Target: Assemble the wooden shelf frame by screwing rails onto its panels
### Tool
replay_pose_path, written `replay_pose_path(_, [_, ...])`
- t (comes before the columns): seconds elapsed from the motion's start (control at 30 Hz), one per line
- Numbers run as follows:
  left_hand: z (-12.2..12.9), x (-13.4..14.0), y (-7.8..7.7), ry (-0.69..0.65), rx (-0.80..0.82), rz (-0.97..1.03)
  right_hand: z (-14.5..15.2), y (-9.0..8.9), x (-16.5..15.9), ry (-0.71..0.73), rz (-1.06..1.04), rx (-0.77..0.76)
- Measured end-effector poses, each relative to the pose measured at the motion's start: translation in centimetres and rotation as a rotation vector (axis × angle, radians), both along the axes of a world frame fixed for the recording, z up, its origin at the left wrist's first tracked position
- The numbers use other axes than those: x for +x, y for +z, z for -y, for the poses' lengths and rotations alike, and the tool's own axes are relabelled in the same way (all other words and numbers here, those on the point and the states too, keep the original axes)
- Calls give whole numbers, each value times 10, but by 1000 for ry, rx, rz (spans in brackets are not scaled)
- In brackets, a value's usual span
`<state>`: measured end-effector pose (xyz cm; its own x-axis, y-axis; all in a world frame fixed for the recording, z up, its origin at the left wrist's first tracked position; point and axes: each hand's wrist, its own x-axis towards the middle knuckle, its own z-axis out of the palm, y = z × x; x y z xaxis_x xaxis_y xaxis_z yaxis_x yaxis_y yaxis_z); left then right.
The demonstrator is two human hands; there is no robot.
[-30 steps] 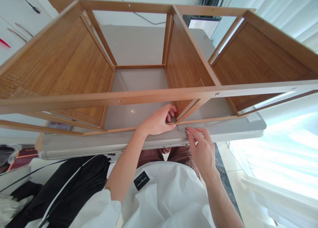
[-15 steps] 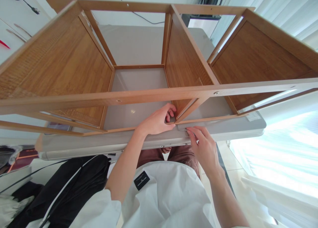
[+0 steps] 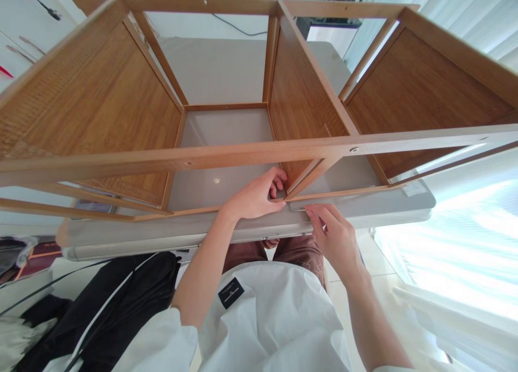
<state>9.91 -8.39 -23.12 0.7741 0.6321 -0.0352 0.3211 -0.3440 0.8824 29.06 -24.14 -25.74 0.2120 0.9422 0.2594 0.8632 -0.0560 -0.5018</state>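
Left hand (image 3: 259,194): I see it reaching over the lower front rail (image 3: 348,192), fingers curled inside, thumb on the near side, closed on the wood at the divider's foot.
Right hand (image 3: 335,237): narrow pinch, thumb and fingertips holding the outer end of a thin metal rod (image 3: 298,210).
Metal rod: bent, its other end at the rail, just below the divider (image 3: 303,91); I cannot tell whether it sits in a fastener.
Wooden frame (image 3: 226,157): stands on the grey table (image 3: 141,229), panels upright.
Black cloth (image 3: 121,302): lies below the table, left of the person.
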Motion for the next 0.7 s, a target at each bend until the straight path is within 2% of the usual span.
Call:
replay_pose_path(0.23, [0,0,0,-2,-5,3,0,0,2,32,-12,-39])
replay_pose_path(0.7, [-1,0,0,-8,-1,1,-2,2,5,69,-34,25])
